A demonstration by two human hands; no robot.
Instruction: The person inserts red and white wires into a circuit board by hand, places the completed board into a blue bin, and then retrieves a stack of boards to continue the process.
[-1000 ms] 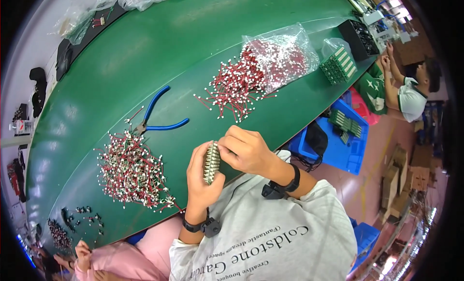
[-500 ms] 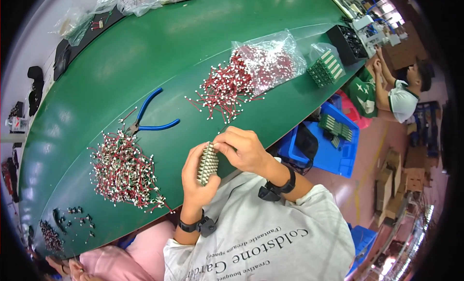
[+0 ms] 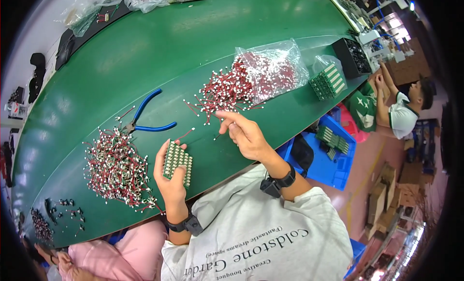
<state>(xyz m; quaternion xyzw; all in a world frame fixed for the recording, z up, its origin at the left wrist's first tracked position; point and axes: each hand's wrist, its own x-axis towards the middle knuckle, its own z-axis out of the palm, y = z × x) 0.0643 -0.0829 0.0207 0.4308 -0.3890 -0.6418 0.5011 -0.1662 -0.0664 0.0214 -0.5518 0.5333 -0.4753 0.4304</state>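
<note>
My left hand (image 3: pixel 171 184) grips a green circuit board panel (image 3: pixel 177 161) covered with rows of small pale metal parts, the thumb lying across its face. A red wire lead (image 3: pixel 185 135) with a white end sticks out beside the panel's far corner. My right hand (image 3: pixel 247 138) reaches to the near edge of a heap of red wire leads with white connectors (image 3: pixel 224 90), its index finger stretched out and other fingers bent. A thin dark lead shows just below those fingers; whether it touches them is unclear.
Blue-handled pliers (image 3: pixel 145 114) lie beside a pile of wired small boards (image 3: pixel 116 167). A clear bag (image 3: pixel 280 73) holds more leads. Stacked green panels (image 3: pixel 327 82) and a black bin (image 3: pixel 352 57) stand at right, near a co-worker (image 3: pixel 403 109). A blue crate (image 3: pixel 333 170) sits below the table edge.
My left hand has moved left and lowered the panel, turning its face up. My right hand has left the panel and moved to the heap of leads.
</note>
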